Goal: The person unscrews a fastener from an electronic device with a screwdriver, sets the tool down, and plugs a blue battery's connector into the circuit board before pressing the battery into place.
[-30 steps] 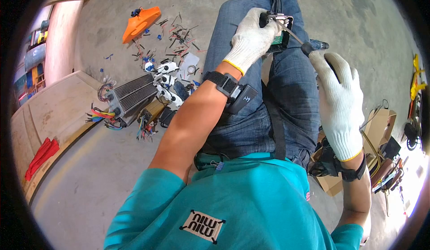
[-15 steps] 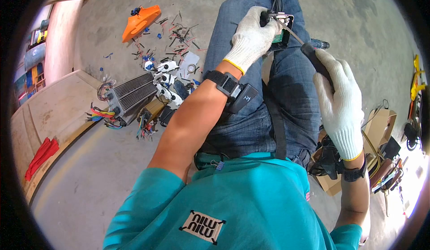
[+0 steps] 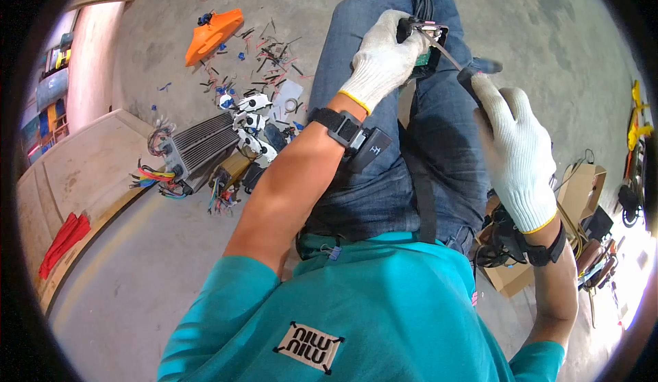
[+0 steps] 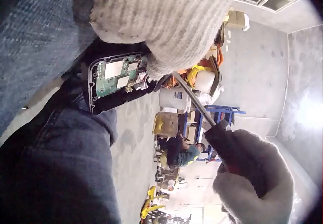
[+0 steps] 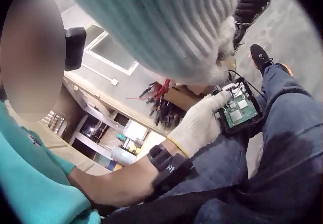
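My gloved left hand [image 3: 389,56] grips a black case [image 5: 256,95] with a green circuit board [image 4: 109,84] inside, above my legs. Its thumb lies along the connector end, where white plugs and wires [image 5: 236,89] show in the right wrist view. My right hand [image 3: 519,154], also in a white knit glove, holds a screwdriver [image 4: 229,146] by its dark handle. The metal shaft slants from that handle to the case end, close by the left thumb. In the left wrist view, the glove hides the screwdriver's tip.
Black cables [image 3: 426,2] run from the case over my leg. Floor items to the left include an orange plastic part [image 3: 214,37], wire scraps [image 3: 275,56] and a finned metal unit [image 3: 209,142]. A cardboard box [image 3: 582,193] stands at right. Another person [image 4: 182,154] sits in the background.
My right hand has shifted its fingers on the screwdriver handle, from fingertips at its end to a fuller grip, and its wrist has turned. The left hand and case stay nearly still.
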{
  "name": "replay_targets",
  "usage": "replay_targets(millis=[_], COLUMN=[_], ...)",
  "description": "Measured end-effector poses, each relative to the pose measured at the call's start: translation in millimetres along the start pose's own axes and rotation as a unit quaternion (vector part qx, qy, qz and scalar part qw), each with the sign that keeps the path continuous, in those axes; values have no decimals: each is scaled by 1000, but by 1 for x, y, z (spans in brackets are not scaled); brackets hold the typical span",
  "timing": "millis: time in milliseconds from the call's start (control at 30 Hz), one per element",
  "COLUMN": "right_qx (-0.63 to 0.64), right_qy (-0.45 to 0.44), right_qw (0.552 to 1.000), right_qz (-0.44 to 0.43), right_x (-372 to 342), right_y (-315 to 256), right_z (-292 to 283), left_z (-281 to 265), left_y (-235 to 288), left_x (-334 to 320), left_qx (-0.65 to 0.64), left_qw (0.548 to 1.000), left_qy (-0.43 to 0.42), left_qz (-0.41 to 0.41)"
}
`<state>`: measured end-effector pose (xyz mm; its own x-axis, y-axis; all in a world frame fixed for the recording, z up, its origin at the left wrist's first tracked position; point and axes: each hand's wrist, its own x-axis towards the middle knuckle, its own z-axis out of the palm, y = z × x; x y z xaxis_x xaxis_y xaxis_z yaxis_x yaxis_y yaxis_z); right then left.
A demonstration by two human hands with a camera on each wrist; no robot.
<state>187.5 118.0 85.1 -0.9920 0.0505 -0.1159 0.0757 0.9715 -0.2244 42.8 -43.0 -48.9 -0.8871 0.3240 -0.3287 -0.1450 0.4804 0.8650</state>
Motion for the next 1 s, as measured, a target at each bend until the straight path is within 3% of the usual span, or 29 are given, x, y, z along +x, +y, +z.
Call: replay_targets(millis=[100, 133, 167, 200, 267, 300, 367, 400, 467, 533, 567, 600, 633, 733, 800, 867, 1000], right_qx=[50, 220, 380, 521, 608, 608, 526, 526, 398, 368, 243, 105, 51, -16, -7, -56, -2], right_qy=[55, 18, -21, -60, -72, -67, -109, -109, -97, -97, 8, 112, 78, 110, 94, 81, 37], right_qw=[997, 969, 897, 780, 690, 690, 765, 765, 862, 882, 961, 988, 996, 993, 994, 992, 999], right_qz=[-1, 113, 223, 343, 387, 387, 356, 354, 298, 277, 134, -16, 0, -32, -53, -82, -36], right_x=[2, 4, 4, 7, 2, -1, -6, -7, -5, -6, -9, -8, -10, -10, -11, -11, -9], right_y=[4, 4, 3, -3, 8, 9, 7, 5, 0, 8, 15, 15, 11, 8, 14, 15, 10], right_z=[8, 7, 4, -9, 1, 3, 7, 5, -3, 0, 10, 12, 5, 13, 16, 15, 12], left_z=[1, 2, 2, 0, 1, 5, 10, 8, 4, 9, 10, 11, 11, 14, 12, 9, 5], left_y=[-6, -7, -9, -9, -8, -10, -18, -13, -4, -10, -13, -15, -16, -22, -20, -13, -7], left_x=[2, 3, 2, 2, 2, 4, 6, 3, -1, 0, 2, 3, 4, 7, 7, 3, -2], left_qx=[-26, 0, 25, 27, -5, -5, -30, -30, -5, -10, -14, -13, -10, -35, -63, 2, 45], left_qw=[1000, 1000, 999, 999, 1000, 1000, 999, 999, 1000, 999, 997, 997, 997, 997, 996, 999, 996], left_qy=[-9, 3, 15, 15, -8, -10, 11, 12, 25, 37, 47, 47, 45, 30, 17, 16, 32], left_qz=[5, 16, 25, 25, 11, 15, 30, 30, 17, 39, 61, 62, 60, 60, 61, 46, 70])
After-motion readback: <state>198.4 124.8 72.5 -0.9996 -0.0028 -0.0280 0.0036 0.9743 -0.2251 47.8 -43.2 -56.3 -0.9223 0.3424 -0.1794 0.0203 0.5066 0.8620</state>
